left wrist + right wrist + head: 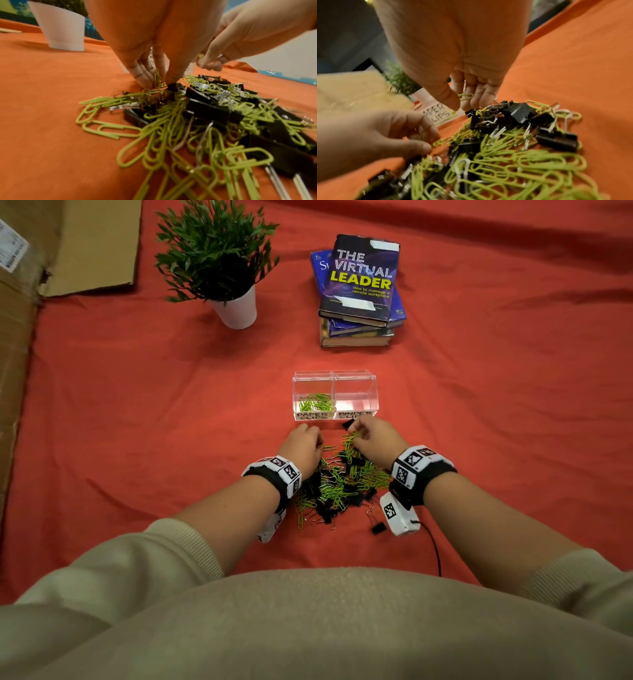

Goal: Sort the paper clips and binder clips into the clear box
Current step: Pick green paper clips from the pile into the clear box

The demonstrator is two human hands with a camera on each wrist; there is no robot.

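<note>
hands work a tangled pile [337,484] — right hand [371,436] pinching green paper clips [465,96], left hand [301,448] fingertips pinched on another (linked neighbours, binder clips [518,110] included, may trail into the clear box [335,396]).

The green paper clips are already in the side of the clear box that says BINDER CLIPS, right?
No. In the head view the green paper clips lie in the clear plastic box's PAPER CLIPS side; the BINDER CLIPS side looks empty.

Beige ribbed sleeves [178,546], black wristbands [274,477] bearing white square-coded marker blocks, black cable [435,549].
</note>
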